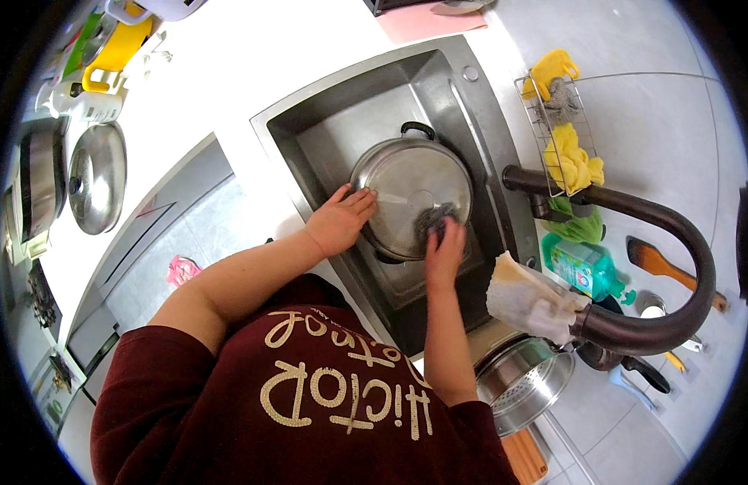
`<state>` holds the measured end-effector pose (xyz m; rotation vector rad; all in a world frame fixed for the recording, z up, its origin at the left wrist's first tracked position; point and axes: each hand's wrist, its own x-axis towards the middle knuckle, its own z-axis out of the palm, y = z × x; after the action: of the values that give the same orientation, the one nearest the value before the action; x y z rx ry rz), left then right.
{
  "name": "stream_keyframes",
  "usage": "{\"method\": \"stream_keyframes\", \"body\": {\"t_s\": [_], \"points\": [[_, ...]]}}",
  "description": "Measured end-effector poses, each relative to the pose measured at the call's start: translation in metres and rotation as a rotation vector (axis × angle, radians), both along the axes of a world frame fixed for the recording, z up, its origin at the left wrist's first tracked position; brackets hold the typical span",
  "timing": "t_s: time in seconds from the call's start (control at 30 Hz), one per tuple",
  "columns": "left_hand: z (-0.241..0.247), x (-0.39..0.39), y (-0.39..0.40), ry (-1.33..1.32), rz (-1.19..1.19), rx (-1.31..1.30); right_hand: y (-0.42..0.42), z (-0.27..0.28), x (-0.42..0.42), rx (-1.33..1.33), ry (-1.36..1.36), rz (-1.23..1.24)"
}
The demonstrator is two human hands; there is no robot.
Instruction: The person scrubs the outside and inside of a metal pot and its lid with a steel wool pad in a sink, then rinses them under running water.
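A stainless-steel pot (407, 167) lies in the dark metal sink (343, 136), its round flat base facing up. One black side handle (418, 127) shows at its far edge, and part of another at the near edge. Against the pot's left edge rests my left hand (342, 221), fingers laid on the rim of the base and thumb apart. My right hand (445, 251) holds a metal wool scrubber (434, 221) pressed on the near right part of the base. That hand looks slightly blurred, and its fingers partly hide the scrubber.
Over the sink's right side arches a dark faucet (671, 209) with a cloth-like cover (525, 297) on its spout. A wire rack (541, 142) holds yellow cloths. Nearby are a green soap bottle (583, 264) and a steamer pot (525, 382). A lid (98, 179) stands at left.
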<state>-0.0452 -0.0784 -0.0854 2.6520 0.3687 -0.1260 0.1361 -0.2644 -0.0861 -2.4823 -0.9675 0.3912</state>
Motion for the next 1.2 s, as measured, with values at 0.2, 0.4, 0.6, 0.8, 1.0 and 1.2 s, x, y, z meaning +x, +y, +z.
{"method": "stream_keyframes", "body": {"t_s": [0.2, 0.4, 0.6, 0.8, 1.0, 1.2], "points": [[-0.004, 0.001, 0.000, -0.035, -0.020, 0.048, 0.055, -0.006, 0.060, 0.011, -0.162, -0.139], [-0.009, 0.000, -0.001, -0.047, -0.018, 0.043, 0.038, -0.010, 0.036, -0.029, -0.170, -0.104], [-0.002, 0.001, 0.001, -0.011, -0.014, 0.001, -0.004, -0.010, -0.073, -0.131, -0.052, 0.041], [-0.006, 0.000, 0.000, -0.011, -0.013, 0.015, 0.005, -0.009, -0.040, -0.080, -0.063, -0.029], [-0.002, 0.004, 0.000, -0.013, -0.021, 0.012, 0.074, -0.016, 0.038, -0.008, -0.194, -0.121], [-0.004, 0.004, 0.002, 0.035, -0.046, 0.036, 0.153, -0.014, 0.004, -0.037, -0.162, 0.226]]}}
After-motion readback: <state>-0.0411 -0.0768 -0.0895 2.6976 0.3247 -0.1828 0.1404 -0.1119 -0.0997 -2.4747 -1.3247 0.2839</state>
